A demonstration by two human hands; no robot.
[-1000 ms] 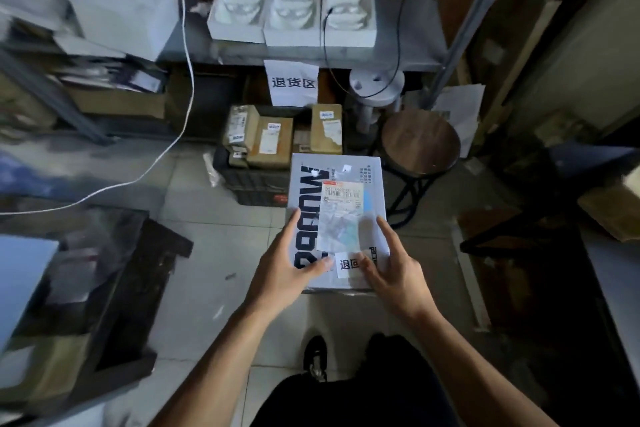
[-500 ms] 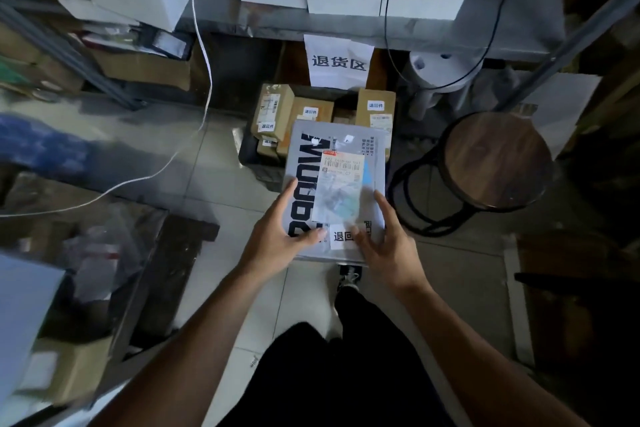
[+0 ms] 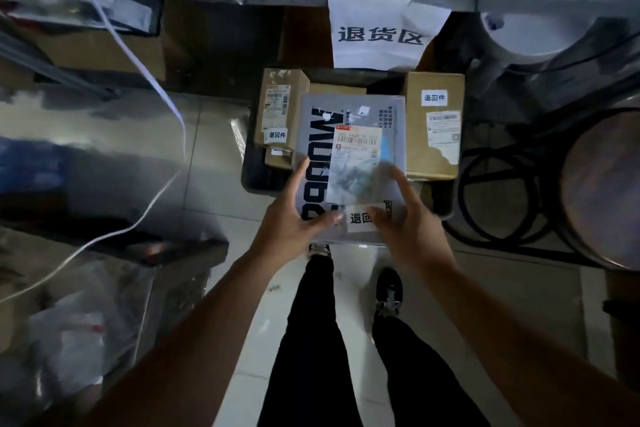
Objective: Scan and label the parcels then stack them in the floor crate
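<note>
Fingers of both hands, left (image 3: 289, 218) & right (image 3: 408, 224), grip the grey parcel (image 3: 349, 135) by its near edge. It's over the crate (image 3: 258, 180), w/ brown boxes (image 3: 434, 128) inside.

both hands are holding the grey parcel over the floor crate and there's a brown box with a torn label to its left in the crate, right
Not quite. In the head view the brown box with the torn label sits to the right of the grey parcel, not the left. The rest holds: the left hand and right hand both hold the parcel over the floor crate.
</note>
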